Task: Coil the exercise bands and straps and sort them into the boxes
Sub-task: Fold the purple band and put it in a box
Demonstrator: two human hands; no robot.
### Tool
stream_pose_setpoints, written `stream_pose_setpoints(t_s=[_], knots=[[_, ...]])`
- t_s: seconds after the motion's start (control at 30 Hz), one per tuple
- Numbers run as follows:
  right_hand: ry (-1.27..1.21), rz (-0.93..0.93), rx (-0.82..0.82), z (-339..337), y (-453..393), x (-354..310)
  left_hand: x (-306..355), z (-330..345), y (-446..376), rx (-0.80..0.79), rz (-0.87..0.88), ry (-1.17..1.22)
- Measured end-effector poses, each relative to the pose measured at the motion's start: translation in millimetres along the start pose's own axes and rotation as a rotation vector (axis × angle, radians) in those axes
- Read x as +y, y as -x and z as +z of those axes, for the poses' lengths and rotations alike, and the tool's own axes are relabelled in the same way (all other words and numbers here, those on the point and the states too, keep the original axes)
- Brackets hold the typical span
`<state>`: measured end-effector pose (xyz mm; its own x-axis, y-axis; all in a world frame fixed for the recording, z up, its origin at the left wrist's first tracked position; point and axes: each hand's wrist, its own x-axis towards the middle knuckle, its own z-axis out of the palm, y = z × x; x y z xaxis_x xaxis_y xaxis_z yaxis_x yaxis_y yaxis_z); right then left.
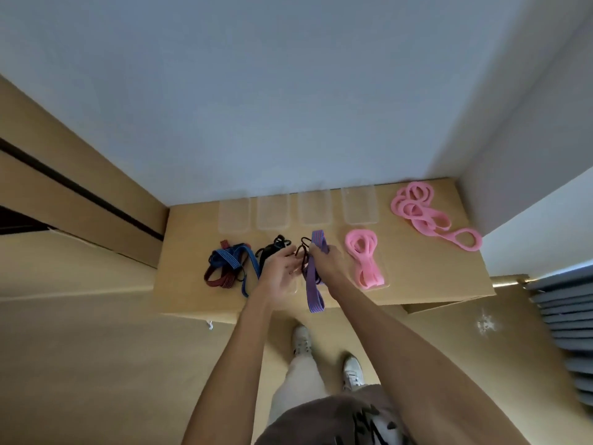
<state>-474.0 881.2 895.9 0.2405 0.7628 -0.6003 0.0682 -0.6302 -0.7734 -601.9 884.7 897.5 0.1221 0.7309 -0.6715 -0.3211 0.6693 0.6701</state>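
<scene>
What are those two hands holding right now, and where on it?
The right hand grips the purple strap near its upper, looped end. The left hand is open beside it, holding nothing clearly.

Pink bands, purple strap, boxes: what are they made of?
Pink bands: look like soft rubber or foam, matte, thick rounded loops. Purple strap: seems woven elastic, flat, fine stripes; right hand grips it. Boxes: clear plastic, probably; surface shows through.
</scene>
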Motion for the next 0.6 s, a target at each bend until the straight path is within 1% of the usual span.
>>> stream_pose_setpoints(t_s=[0.07,0.17,0.33,0.47,0.6], knots=[[0.036,-0.016,-0.039,21.2,3.7,-7.2,2.9,-20.0,3.5,0.023,0.048,-0.023],[0.089,-0.034,-0.096,54.9,4.2,-15.5,12.2,-49.8,2.6,0.09,0.085,-0.141],[0.173,-0.063,-0.127,127.2,-6.6,-22.8,46.0,-110.9,-13.6,0.176,0.114,-0.204],[0.227,-0.015,-0.078,195.1,-21.9,-25.8,67.2,-166.4,-46.2,0.248,0.094,-0.348],[0.283,0.042,-0.007,254.3,-41.0,-20.9,80.7,-215.4,-81.8,0.232,0.129,-0.579]])
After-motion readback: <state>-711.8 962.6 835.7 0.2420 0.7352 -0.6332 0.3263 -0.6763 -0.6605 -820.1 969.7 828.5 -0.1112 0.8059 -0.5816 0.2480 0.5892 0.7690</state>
